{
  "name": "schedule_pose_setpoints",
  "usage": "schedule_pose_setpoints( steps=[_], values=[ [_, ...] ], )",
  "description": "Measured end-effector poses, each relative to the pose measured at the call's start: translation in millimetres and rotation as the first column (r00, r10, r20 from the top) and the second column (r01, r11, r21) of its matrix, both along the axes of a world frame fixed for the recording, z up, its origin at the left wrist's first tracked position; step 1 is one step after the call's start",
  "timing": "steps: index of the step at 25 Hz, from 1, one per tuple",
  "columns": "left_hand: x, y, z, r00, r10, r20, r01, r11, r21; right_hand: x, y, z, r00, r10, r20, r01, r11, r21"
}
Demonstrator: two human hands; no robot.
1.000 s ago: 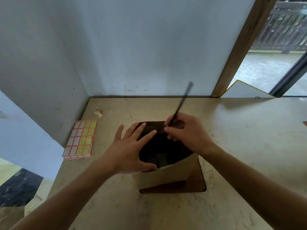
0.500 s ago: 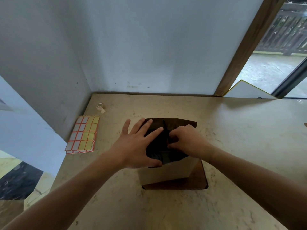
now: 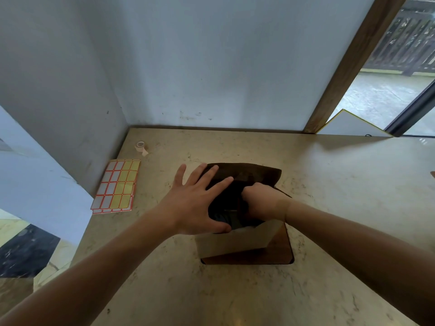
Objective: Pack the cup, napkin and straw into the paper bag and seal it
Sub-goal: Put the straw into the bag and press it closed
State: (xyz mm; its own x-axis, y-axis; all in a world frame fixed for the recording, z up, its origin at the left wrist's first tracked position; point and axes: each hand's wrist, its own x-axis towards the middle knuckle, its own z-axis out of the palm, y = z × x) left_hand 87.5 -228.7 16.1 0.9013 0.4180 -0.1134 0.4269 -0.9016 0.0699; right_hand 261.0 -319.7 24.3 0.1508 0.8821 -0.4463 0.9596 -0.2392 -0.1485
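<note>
Paper bag (image 3: 237, 238) stands upright mid-bench, mouth up. Right hand (image 3: 263, 203) is down inside the mouth, fingers hidden – can't tell what they're gripping. Left hand (image 3: 195, 203) – fingers spread flat on the bag's left rim. Straw/cup not visible, prob. inside.

Two bare forearms, left hand (image 3: 193, 203), right hand (image 3: 263, 201), no sleeves, no jewellery
</note>
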Motion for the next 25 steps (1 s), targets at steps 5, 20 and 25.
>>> schedule_pose_setpoints(
  steps=[5, 20, 25],
  values=[
    [1, 1, 2, 1.000, -0.008, -0.004, 0.008, 1.000, -0.008, -1, 4, -7, 0.997, 0.077, -0.028, -0.081, 0.980, -0.181],
    [-1, 4, 1, 1.000, 0.003, 0.015, -0.003, 1.000, 0.001, -9, 26, -15, 0.964, 0.262, -0.035, -0.263, 0.964, -0.036],
    [-1, 4, 3, 1.000, 0.000, 0.006, 0.000, 1.000, -0.001, -4, 25, -15, 0.959, 0.281, 0.023, -0.281, 0.959, -0.028]
  ],
)
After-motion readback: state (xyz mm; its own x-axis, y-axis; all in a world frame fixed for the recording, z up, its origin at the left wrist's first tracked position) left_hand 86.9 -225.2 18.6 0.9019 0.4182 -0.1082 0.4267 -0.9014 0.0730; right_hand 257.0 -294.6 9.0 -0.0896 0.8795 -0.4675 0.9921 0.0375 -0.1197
